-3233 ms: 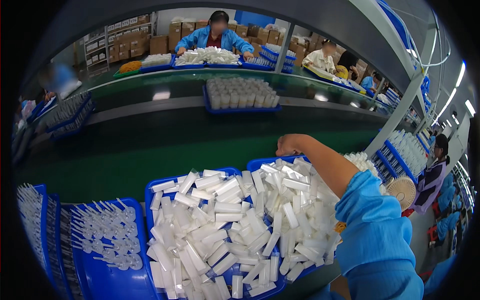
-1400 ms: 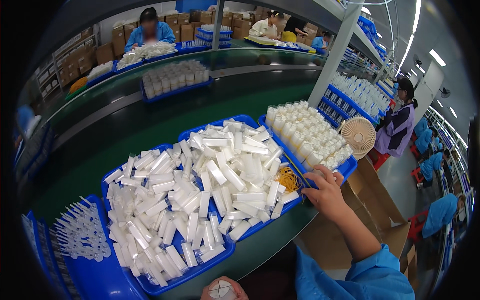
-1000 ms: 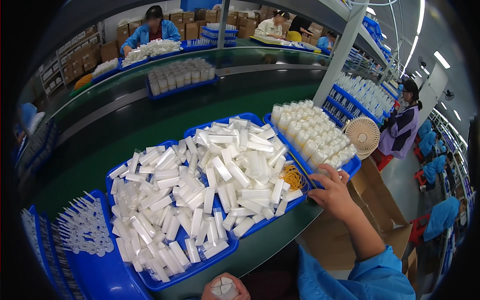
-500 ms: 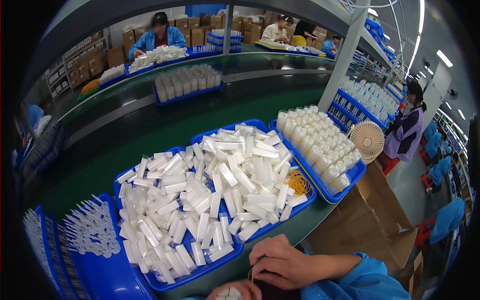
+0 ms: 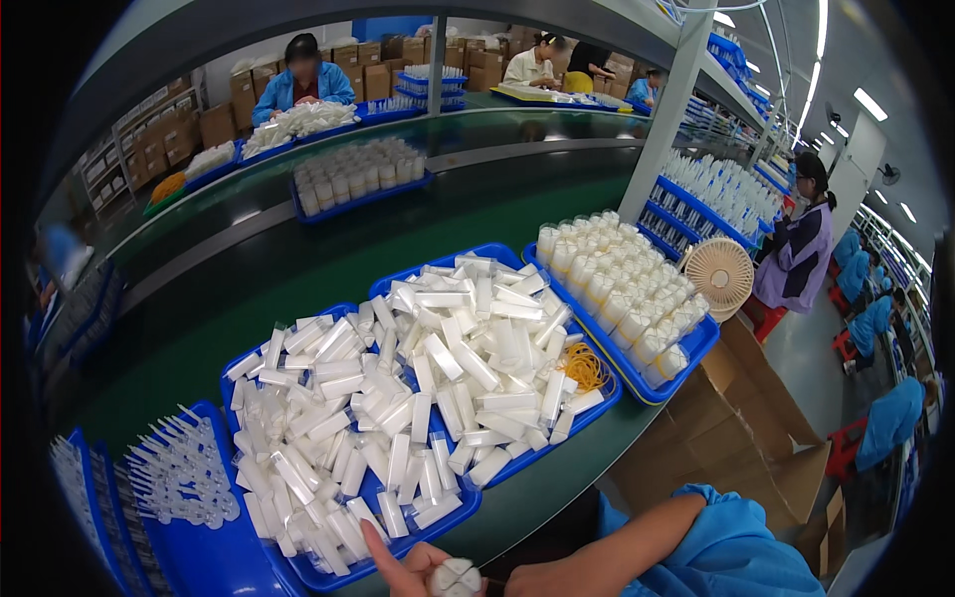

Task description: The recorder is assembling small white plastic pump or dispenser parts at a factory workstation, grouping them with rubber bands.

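At the lower edge, my left hand (image 5: 410, 569) is closed around a bundle of white wrapped packets (image 5: 457, 578), seen end-on. Its index finger stretches out toward the near tray. My right hand (image 5: 542, 579) sits just right of the bundle, fingers curled and partly cut off by the frame edge; what they grip is hidden. Ahead lie a left blue tray (image 5: 438, 517) and a right blue tray (image 5: 609, 402), both heaped with loose white packets (image 5: 398, 465). Yellow rubber bands (image 5: 587, 367) are piled at the right tray's right end.
Banded packet bundles (image 5: 627, 289) stand in a blue tray at right, near a beige fan (image 5: 718, 278). An open cardboard box (image 5: 726, 428) is below. White pointed parts (image 5: 184, 468) fill a tray at left. A metal post (image 5: 676, 119) rises behind; co-workers sit across the green table (image 5: 209, 289).
Both hands have moved lower; the right hand has come down beside the bundle. My left index finger now extends. The rubber band seen between the hands is out of sight.
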Available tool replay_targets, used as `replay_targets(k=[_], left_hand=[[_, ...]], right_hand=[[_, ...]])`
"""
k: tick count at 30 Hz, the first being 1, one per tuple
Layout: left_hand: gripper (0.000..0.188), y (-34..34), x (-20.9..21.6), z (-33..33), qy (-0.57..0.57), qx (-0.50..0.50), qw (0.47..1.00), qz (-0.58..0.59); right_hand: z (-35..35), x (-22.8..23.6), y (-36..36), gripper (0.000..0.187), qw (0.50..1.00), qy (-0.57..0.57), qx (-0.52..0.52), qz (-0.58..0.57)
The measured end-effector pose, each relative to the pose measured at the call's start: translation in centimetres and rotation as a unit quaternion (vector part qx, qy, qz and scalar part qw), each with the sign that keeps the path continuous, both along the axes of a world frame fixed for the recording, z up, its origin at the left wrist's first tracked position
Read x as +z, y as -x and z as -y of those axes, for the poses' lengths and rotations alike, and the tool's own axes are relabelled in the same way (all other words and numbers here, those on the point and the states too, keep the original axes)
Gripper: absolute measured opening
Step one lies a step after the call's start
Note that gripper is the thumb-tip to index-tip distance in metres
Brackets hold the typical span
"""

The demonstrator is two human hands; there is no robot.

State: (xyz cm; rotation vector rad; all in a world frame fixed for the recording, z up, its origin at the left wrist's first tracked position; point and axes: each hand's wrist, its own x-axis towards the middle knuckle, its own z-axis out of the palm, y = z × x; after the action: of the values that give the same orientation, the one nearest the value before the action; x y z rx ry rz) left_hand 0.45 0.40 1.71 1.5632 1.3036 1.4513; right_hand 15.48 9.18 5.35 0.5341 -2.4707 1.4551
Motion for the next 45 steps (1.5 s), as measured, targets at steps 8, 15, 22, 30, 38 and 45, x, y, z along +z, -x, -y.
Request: replay_targets(k=[8, 15, 22, 30, 38, 45], left_hand=[[0.112, -0.3, -1.4, 1.3, -0.053, 0.068, 0.954, 0.287], [0.096, -0.3, -3.7, 0.5, 0.039, 0.046, 0.998, -0.029], [0.099, 0.1, -3.1, 0.8, 0.096, -0.019, 0.993, -0.060], [0.085, 0.8, -2.9, 0.9, 0.031, -0.008, 0.995, 0.092], [0.089, -1.1, -3.3, 0.3, -0.009, 0.096, 0.993, 0.068], [0.084, -0.8, -3.6, 0.4, 0.005, 0.042, 0.985, 0.165]], right_hand=[[-1.7, -5.5, -0.9, 0.054, 0.708, 0.702, 0.009, 0.081], [-3.9, -3.4, 0.7, 0.053, 0.963, 0.159, -0.143, 0.166], [-1.7, -2.3, 1.5, 0.033, 0.945, 0.036, -0.313, 0.092], [-2.3, -2.8, 0.6, 0.027, 0.892, 0.282, -0.350, 0.054], [-0.5, -4.4, 2.5, 0.025, 0.901, 0.185, -0.390, 0.050], [0.4, -4.8, 3.0, 0.019, 0.880, 0.218, -0.418, 0.060]])
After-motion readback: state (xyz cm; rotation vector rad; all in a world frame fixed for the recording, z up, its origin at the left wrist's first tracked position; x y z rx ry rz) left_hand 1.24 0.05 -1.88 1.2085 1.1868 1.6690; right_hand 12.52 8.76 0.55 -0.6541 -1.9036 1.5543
